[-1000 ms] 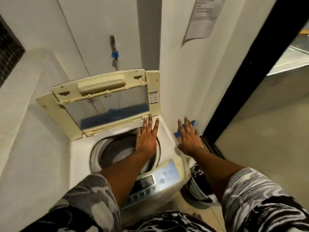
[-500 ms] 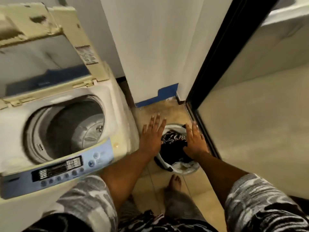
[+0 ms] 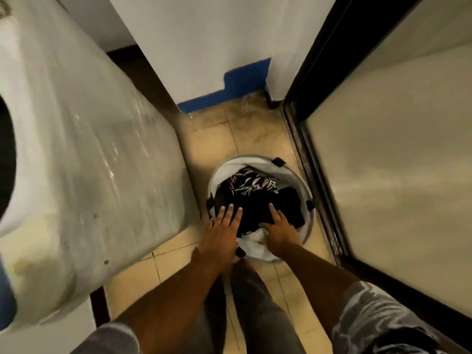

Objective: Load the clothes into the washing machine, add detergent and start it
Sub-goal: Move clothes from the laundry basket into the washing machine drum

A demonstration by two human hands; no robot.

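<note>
Left hand released, fingers straight over the near-left rim of the basket; right hand laid on the clothes, grasp impossible to tell. Dark clothes heaped in the basket on the floor, probably soft, light and floppy; best bunched from the middle. Tight both sides: washer left, door frame right; open room only upward

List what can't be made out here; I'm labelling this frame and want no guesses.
Head view only:
Washing machine: drum and panel mostly cut off by the left edge, blurred.
Clothes lower in the laundry basket: covered by the top layer.
Right hand: its grip, fingers partly buried in cloth.
Detergent: none in view.
</note>
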